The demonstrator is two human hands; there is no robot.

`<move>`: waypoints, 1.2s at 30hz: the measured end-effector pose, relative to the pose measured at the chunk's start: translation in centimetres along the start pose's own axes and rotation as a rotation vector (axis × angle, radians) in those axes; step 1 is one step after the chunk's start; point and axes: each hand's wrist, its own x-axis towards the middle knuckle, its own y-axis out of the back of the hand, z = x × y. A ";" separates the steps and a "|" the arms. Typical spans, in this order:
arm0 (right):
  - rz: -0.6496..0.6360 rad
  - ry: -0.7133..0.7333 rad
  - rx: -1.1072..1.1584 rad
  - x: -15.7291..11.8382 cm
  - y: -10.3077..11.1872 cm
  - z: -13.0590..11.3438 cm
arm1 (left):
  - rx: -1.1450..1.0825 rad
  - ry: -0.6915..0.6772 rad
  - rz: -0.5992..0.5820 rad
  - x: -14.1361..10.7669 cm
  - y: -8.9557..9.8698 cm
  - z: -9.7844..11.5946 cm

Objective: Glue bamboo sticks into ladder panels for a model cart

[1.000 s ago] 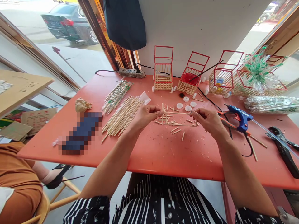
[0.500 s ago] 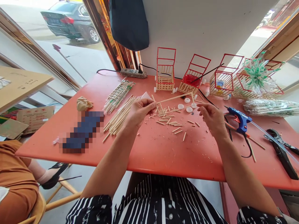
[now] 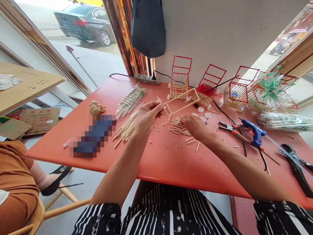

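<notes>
My left hand (image 3: 149,118) is closed, pinching one end of a rectangular frame of thin wooden sticks (image 3: 184,108). The frame is tilted above the red table, its far end reaching towards the small carts at the back. My right hand (image 3: 195,126) is down at a scattered pile of short cut wooden sticks (image 3: 174,122). Its fingers are drawn together at the pile, and what lies between them is hidden. Left of my left hand lies a bundle of long wooden sticks (image 3: 127,128). White round caps (image 3: 200,109) lie behind my right hand.
Stick carts with red rails (image 3: 179,85) stand along the back of the red table (image 3: 156,163). At right are pliers (image 3: 231,127), a blue glue gun (image 3: 254,132) with its cord, and a black-handled tool (image 3: 297,173). A power strip (image 3: 146,79) lies at the back left.
My right hand has moved left and down, from beside the frame's right end to the short sticks. The frame has tilted, its far end raised. The view has shifted, uncovering the pliers.
</notes>
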 end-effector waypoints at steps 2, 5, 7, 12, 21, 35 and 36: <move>-0.006 -0.015 -0.003 0.2 -0.1 0.1 | 0.012 -0.009 -0.013 0.0 0.0 -0.3; 0.002 -0.040 0.015 -0.1 -0.6 0.9 | 0.032 0.003 -0.002 -0.2 -0.4 -0.4; 0.012 -0.064 0.029 -0.7 -1.0 1.8 | 0.038 0.019 -0.012 -0.5 -0.7 -0.2; 0.178 -0.131 0.555 -3.4 -1.2 4.0 | 0.053 0.065 -0.054 -1.4 -1.6 -0.1; 0.442 -0.174 0.824 -3.0 -0.7 3.3 | 0.173 0.073 -0.095 -2.3 -2.5 -1.7; 0.452 -0.170 0.667 -1.1 -0.4 1.2 | 0.189 0.059 -0.118 -2.6 -2.7 -1.5; 0.452 -0.171 0.663 -1.1 -0.4 1.1 | 0.186 0.061 -0.121 -2.6 -2.8 -1.5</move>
